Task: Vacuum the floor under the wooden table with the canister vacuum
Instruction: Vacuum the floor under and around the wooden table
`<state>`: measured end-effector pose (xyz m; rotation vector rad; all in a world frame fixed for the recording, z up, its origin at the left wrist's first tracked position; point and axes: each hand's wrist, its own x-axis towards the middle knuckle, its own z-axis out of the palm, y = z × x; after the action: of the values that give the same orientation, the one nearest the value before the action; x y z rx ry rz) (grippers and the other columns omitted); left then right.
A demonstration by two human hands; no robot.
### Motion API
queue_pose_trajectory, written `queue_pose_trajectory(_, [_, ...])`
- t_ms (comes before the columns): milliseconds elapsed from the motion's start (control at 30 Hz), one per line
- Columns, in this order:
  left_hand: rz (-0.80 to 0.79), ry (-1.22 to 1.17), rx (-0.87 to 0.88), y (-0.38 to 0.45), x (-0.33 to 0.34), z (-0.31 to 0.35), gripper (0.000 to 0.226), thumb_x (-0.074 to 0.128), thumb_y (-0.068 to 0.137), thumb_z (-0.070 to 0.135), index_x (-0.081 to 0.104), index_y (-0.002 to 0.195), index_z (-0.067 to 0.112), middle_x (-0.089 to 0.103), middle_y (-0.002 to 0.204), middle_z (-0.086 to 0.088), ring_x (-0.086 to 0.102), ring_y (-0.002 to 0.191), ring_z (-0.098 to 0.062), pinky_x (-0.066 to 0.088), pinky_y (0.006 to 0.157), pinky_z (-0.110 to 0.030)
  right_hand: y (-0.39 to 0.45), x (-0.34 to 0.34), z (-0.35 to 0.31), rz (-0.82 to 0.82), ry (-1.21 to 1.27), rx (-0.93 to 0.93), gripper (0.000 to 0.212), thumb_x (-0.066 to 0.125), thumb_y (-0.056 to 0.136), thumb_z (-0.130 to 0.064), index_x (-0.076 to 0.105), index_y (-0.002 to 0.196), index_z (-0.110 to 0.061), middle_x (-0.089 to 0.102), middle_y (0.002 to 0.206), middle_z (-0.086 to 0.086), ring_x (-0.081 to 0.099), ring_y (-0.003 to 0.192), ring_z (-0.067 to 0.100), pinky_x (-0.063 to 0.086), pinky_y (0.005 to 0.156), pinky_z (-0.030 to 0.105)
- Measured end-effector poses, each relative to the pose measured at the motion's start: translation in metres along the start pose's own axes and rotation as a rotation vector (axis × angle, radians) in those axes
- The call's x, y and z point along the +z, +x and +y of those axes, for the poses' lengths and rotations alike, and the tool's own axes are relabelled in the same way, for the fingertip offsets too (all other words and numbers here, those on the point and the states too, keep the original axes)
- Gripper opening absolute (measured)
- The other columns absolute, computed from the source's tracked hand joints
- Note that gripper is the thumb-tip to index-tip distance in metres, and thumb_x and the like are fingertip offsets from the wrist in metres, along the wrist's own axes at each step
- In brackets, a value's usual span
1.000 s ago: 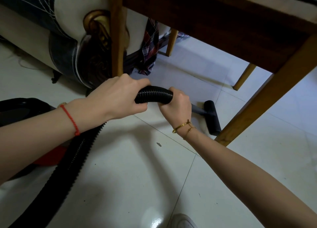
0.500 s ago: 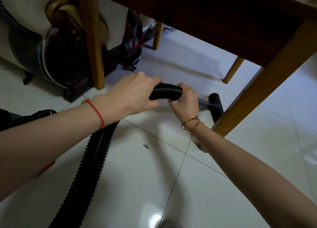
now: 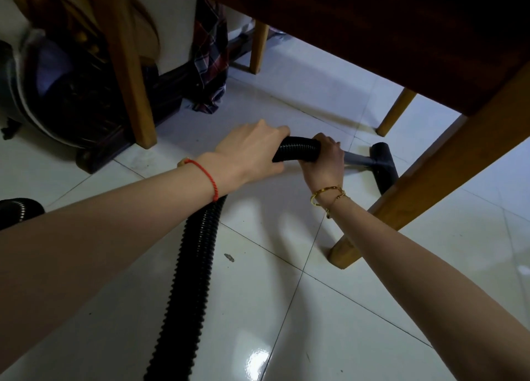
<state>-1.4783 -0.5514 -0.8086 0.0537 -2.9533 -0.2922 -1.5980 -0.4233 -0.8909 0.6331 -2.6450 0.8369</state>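
A black ribbed vacuum hose (image 3: 189,280) runs up the white tiled floor from the bottom edge to my hands. My left hand (image 3: 249,151) grips the hose from above, and my right hand (image 3: 327,162) grips it just ahead, where a grey tube leads to the black floor nozzle (image 3: 384,165). The nozzle rests on the tiles under the wooden table (image 3: 401,36), partly hidden behind the table's near right leg (image 3: 424,185). A bit of the canister's black hose end (image 3: 20,211) shows at the left edge.
The table's near left leg (image 3: 126,73) stands beside a dark sofa base (image 3: 86,108) with plaid cloth (image 3: 209,65) hanging down. Two far legs (image 3: 258,48) (image 3: 395,114) stand behind. A small speck of debris (image 3: 229,257) lies on the tiles right of the hose.
My view has dropped lower and moved in toward the table. Both hands have pushed the hose forward, and the nozzle now sits further under the table, behind the right leg.
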Motion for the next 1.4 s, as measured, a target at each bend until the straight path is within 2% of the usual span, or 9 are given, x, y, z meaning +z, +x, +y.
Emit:
queue_pose_trajectory(100, [-0.010,0.000,-0.016,0.006,0.007,-0.004,0.035,0.059,0.084,0.027,0.054,0.117,0.016,0.055,0.085,-0.008,0.054,0.071,-0.030,0.039,0.059,-0.033,0.004,0.006,0.002,-0.019,-0.011,0.023,0.013,0.059,0.082,-0.019,0.056,0.084,-0.007,0.059,0.085,0.007,0.049,0.089,0.028,0.026,0.066,0.029])
queue_pose_trajectory(267, [-0.018,-0.027,-0.035,-0.002,0.009,-0.015,0.034,0.060,0.084,0.026,0.054,0.116,0.015,0.062,0.091,-0.010,0.054,0.070,-0.027,0.041,0.060,-0.033,0.002,0.016,-0.007,-0.043,0.031,-0.009,0.012,0.059,0.080,-0.017,0.053,0.080,-0.006,0.060,0.083,0.010,0.051,0.086,0.030,0.028,0.071,0.029])
queue_pose_trajectory(467, [0.003,0.002,-0.063,-0.036,-0.003,-0.030,0.036,0.060,0.084,0.029,0.054,0.116,0.016,0.062,0.090,-0.011,0.061,0.075,-0.032,0.043,0.058,-0.033,-0.016,0.022,-0.036,-0.064,0.080,-0.087,0.011,0.061,0.078,-0.011,0.056,0.084,-0.003,0.060,0.086,0.013,0.052,0.087,0.032,0.031,0.065,0.028])
queue_pose_trajectory(667, [0.029,0.038,-0.139,-0.086,-0.028,-0.045,0.033,0.060,0.083,0.033,0.056,0.112,0.018,0.050,0.076,-0.001,0.047,0.063,-0.022,0.037,0.055,-0.031,-0.042,0.021,-0.086,-0.106,0.131,-0.162,0.008,0.062,0.076,-0.006,0.056,0.082,-0.005,0.061,0.086,0.014,0.054,0.085,0.030,0.037,0.069,0.031])
queue_pose_trajectory(833, [0.046,0.055,-0.216,-0.132,-0.051,-0.055,0.030,0.060,0.081,0.033,0.055,0.107,0.018,0.055,0.075,-0.002,0.051,0.063,-0.025,0.043,0.055,-0.032,-0.066,0.020,-0.128,-0.151,0.212,-0.232,0.006,0.062,0.078,-0.006,0.056,0.081,-0.006,0.060,0.084,0.010,0.053,0.081,0.024,0.032,0.067,0.025])
queue_pose_trajectory(967, [0.058,0.063,-0.262,-0.166,-0.066,-0.063,0.033,0.061,0.081,0.034,0.054,0.110,0.019,0.059,0.077,-0.003,0.058,0.066,-0.028,0.047,0.057,-0.033,-0.083,0.023,-0.157,-0.180,0.250,-0.284,0.009,0.065,0.080,-0.010,0.057,0.081,-0.007,0.060,0.082,0.007,0.052,0.078,0.019,0.032,0.064,0.023])
queue_pose_trajectory(1100, [0.069,0.040,-0.318,-0.191,-0.078,-0.072,0.033,0.062,0.080,0.035,0.055,0.110,0.022,0.061,0.078,-0.002,0.060,0.067,-0.026,0.053,0.060,-0.036,-0.093,0.030,-0.180,-0.213,0.284,-0.330,0.015,0.068,0.079,-0.015,0.056,0.079,-0.008,0.060,0.081,0.007,0.054,0.078,0.022,0.042,0.064,0.028])
queue_pose_trajectory(1333, [0.070,0.038,-0.396,-0.215,-0.085,-0.083,0.031,0.061,0.080,0.038,0.055,0.106,0.022,0.055,0.071,0.004,0.058,0.063,-0.020,0.044,0.053,-0.029,-0.099,0.036,-0.203,-0.288,0.300,-0.443,0.015,0.068,0.079,-0.017,0.058,0.084,-0.007,0.061,0.084,0.007,0.053,0.078,0.018,0.035,0.063,0.024])
queue_pose_trajectory(1400, [0.069,0.038,-0.413,-0.217,-0.084,-0.084,0.033,0.061,0.080,0.039,0.055,0.108,0.022,0.054,0.072,0.003,0.058,0.063,-0.021,0.045,0.053,-0.030,-0.096,0.040,-0.206,-0.314,0.317,-0.480,0.014,0.068,0.079,-0.016,0.059,0.084,-0.006,0.062,0.084,0.007,0.056,0.078,0.020,0.040,0.064,0.027])
